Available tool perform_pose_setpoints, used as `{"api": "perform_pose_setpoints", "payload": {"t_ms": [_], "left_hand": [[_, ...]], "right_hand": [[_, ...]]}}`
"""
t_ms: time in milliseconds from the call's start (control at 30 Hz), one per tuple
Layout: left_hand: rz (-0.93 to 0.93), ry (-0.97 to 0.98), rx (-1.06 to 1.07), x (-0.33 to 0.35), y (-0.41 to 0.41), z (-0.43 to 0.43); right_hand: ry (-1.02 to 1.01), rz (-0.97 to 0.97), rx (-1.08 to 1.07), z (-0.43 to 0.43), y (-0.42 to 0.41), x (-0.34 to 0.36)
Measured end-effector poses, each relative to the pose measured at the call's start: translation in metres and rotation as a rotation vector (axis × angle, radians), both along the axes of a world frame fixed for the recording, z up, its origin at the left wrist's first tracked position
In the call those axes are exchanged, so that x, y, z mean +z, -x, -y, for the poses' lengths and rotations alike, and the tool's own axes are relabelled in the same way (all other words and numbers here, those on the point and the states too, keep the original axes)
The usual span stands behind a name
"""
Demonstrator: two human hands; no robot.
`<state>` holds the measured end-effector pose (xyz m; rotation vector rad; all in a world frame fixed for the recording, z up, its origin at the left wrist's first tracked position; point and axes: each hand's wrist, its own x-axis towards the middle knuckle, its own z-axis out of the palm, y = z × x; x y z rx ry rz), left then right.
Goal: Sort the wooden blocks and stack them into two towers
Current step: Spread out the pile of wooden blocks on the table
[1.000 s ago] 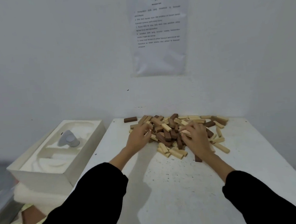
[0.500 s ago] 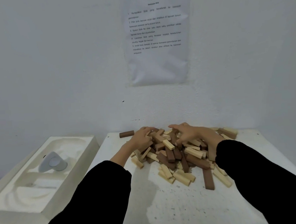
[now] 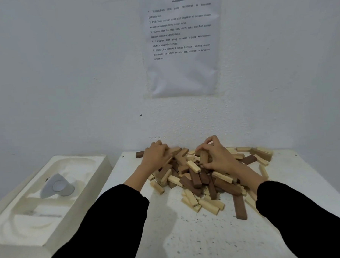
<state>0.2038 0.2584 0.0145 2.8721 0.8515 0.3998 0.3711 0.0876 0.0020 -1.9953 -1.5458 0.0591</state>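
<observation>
We have pulled the block pile (image 3: 203, 178) closer across the table (image 3: 190, 236). Our left hand (image 3: 155, 156) and right hand (image 3: 216, 156) curl over its far side, raking blocks; no towers yet.

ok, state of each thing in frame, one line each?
block pile: unsorted, light and dark mixed, no towers
left hand: curled on the pile's far left
right hand: curled on the pile's far middle
dark block: flat, at the pile's near edge
foam tray: open, beside table
</observation>
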Motion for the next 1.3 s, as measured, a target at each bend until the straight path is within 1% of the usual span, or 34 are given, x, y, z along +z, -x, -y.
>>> {"api": "perform_pose_setpoints", "payload": {"t_ms": [67, 100, 167, 267, 400, 567, 667, 733, 800, 867, 1033, 1200, 1300], "left_hand": [[0.122, 0.078, 0.095, 0.005, 0.009, 0.001], [0.132, 0.117, 0.136, 0.007, 0.014, 0.003], [0.090, 0.198, 0.180, 0.007, 0.023, 0.007], [0.079, 0.305, 0.193, 0.000, 0.033, 0.017], [-0.080, 0.322, 0.215, -0.006, 0.035, 0.033], [-0.159, 0.385, 0.238, 0.000, 0.031, 0.042], [-0.162, 0.411, 0.269, 0.004, 0.030, 0.046], [-0.210, 0.418, 0.249, 0.006, 0.027, 0.047], [-0.146, 0.475, 0.209, 0.006, 0.023, 0.046], [-0.071, 0.480, 0.205, 0.006, 0.020, 0.047], [-0.041, 0.448, 0.151, 0.011, 0.020, 0.055], [0.036, 0.518, 0.245, 0.001, 0.026, 0.043], [0.157, 0.575, 0.289, -0.003, 0.032, 0.038]], "right_hand": [[-0.058, 0.003, 0.005, 0.004, 0.006, -0.004], [-0.082, 0.010, 0.011, 0.006, 0.008, -0.005], [-0.116, 0.029, 0.018, 0.007, 0.012, -0.006], [-0.125, 0.045, 0.017, 0.010, 0.018, -0.007], [-0.114, 0.062, 0.014, 0.019, 0.023, -0.007], [-0.136, 0.059, 0.015, 0.038, 0.029, -0.006], [-0.133, 0.066, 0.005, 0.046, 0.031, -0.010], [-0.123, 0.061, 0.000, 0.049, 0.031, -0.012], [-0.106, 0.072, -0.006, 0.052, 0.032, -0.014], [-0.085, 0.085, -0.008, 0.054, 0.033, -0.014], [-0.066, 0.103, -0.020, 0.058, 0.037, -0.012], [-0.058, 0.083, -0.016, 0.062, 0.037, -0.013], [-0.066, 0.067, -0.024, 0.065, 0.038, -0.012]]}}
